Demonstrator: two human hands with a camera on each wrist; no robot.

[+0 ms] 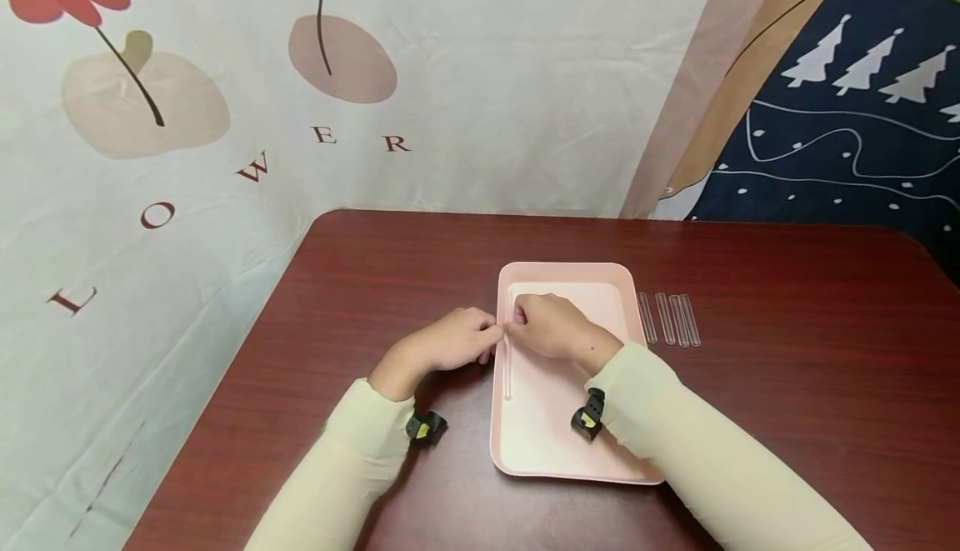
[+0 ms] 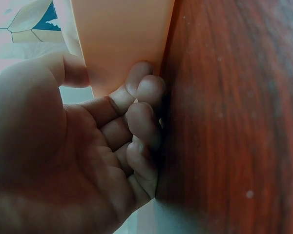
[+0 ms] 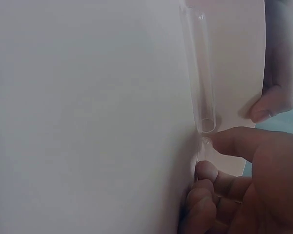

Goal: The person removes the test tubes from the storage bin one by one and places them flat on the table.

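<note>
Here, hands (image 1: pixel 459 339) (image 1: pixel 549 326) hold a tray (image 1: pixel 547 443) and (inside) a tube (image 3: pixel 203 149).

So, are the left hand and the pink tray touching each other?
Touching. The left wrist view shows it: the left hand has its thumb against the edge of the pink tray, with no visible gap between them.

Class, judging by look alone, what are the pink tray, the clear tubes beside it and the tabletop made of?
Tray: probably moulded plastic, smooth and satin, with rounded corners and a thin rim.
Tubes: glass or clear plastic, glossy; see-through with bright edges.
Tabletop: wood or wood-look laminate, softly shiny with streaked grain.
</note>
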